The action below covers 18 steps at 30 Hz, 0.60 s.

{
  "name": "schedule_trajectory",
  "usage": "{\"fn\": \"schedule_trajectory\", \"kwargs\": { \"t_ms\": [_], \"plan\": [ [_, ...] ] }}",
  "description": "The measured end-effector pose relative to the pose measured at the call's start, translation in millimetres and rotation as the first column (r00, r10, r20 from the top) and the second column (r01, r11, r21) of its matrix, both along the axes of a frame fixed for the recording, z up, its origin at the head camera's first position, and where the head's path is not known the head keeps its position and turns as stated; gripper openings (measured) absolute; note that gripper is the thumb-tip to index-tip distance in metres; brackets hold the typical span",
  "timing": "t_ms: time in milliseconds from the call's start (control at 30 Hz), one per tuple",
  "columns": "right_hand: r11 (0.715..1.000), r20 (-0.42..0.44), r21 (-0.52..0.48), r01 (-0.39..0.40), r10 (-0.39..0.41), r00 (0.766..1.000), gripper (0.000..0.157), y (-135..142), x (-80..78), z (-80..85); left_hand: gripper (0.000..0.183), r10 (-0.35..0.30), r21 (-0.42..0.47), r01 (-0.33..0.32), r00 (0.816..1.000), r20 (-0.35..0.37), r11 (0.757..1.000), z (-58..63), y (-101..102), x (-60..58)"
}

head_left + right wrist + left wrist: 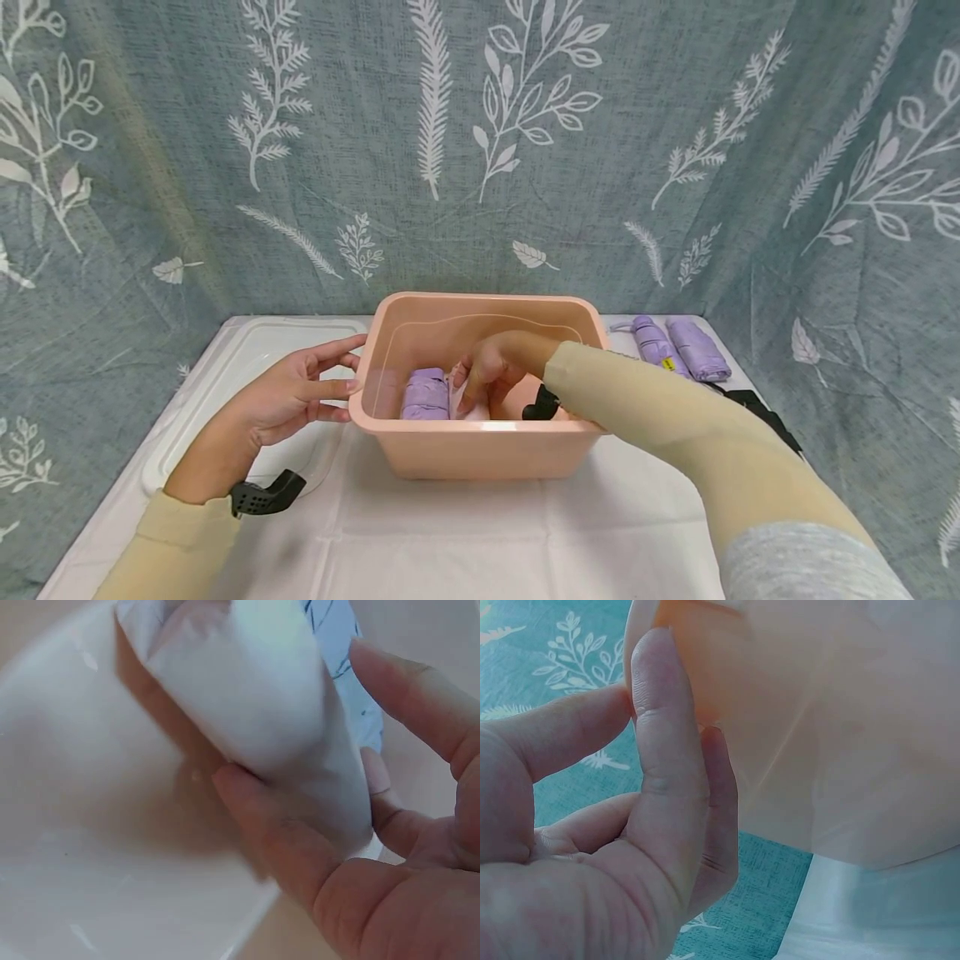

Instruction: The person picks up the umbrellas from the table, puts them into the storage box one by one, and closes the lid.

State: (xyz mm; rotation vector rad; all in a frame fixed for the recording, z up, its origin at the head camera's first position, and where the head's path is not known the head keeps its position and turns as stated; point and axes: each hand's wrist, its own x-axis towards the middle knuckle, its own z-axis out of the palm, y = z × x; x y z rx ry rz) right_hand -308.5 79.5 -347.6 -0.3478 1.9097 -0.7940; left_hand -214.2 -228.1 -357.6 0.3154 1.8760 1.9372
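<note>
Observed right hand (491, 371) inside the peach bin (480, 454), pinching a pale bundle (247, 697) between thumb and fingers at the end nearest the palm. Found a lilac roll (426, 395) just left of that hand, close beside the pale bundle. Unable to confirm contact with the bin's floor, owing to the near rim.

Found left hand (296, 392) with fingers spread, tips touching the rim on its right (steadying it, to judge by the pose; no telling how firmly). Logged a white lid (258, 346) below the left hand, and two lilac rolls outside the bin, (652, 342) and (697, 348), to the right of the right hand.

For sound handling, recommend a light pinch, given likely soft, crease-prone wrapping. Keep the bundle aligned with the roll at left, avoid dragging against it, and spread fingers fully before lifting away. Maintain gentle rim contact throughout.
</note>
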Motion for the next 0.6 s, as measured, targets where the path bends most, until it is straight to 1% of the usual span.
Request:
{"fn": "schedule_trajectory", "kwargs": {
  "t_ms": [67, 100, 200, 267, 333, 367, 400, 467, 600],
  "plan": [
    [0.998, -0.03, 0.049, 0.031, -0.03, 0.999, 0.044, 1.5, 2.6, 3.2, 0.078, 0.002, 0.0, -0.002, 1.0, 0.003, 1.0, 0.0, -0.1, 0.2],
    [0.997, -0.031, 0.064, 0.039, -0.037, 0.999, 0.042, 0.3, 2.4, 2.6, 0.078, 0.004, 0.0, -0.004, 1.0, 0.005, 1.0, 0.0, -0.2, 0.2],
    [0.995, 0.005, 0.094, 0.014, -0.015, 1.0, 0.046, -8.0, -2.1, -1.2, 0.078, 0.005, -0.002, -0.005, 1.0, 0.008, 1.0, 0.2, -0.7, 0.3],
    [0.994, 0.035, 0.11, 0.021, -0.025, 0.999, 0.051, -13.9, -7.3, -5.8, 0.078, 0.005, -0.003, -0.005, 1.0, 0.009, 1.0, 0.3, -0.9, 0.3],
    [0.992, 0.085, 0.125, 0.033, -0.044, 0.995, 0.061, -18.2, -11.3, -8.8, 0.078, 0.004, -0.003, -0.004, 1.0, 0.009, 1.0, 0.0, -1.0, 0.3],
    [0.989, 0.085, 0.137, 0.047, -0.059, 0.995, 0.063, -19.1, -13.0, -10.5, 0.078, 0.003, -0.002, -0.003, 1.0, 0.009, 1.0, -0.2, -1.0, 0.4],
    [0.988, 0.093, 0.143, 0.062, -0.076, 0.993, 0.065, -19.8, -14.4, -12.2, 0.078, 0.004, -0.002, -0.004, 1.0, 0.008, 1.0, -0.4, -1.1, 0.4],
    [0.987, 0.098, 0.144, 0.071, -0.085, 0.992, 0.07, -20.6, -16.0, -13.2, 0.077, 0.005, -0.002, -0.005, 1.0, 0.008, 1.0, -0.5, -1.3, 0.5],
    [0.989, 0.113, 0.126, 0.072, -0.087, 0.99, 0.072, -21.0, -15.9, -13.9, 0.077, 0.007, -0.01, -0.007, 1.0, 0.009, 1.0, -0.3, -1.2, 0.2]
  ]
}}
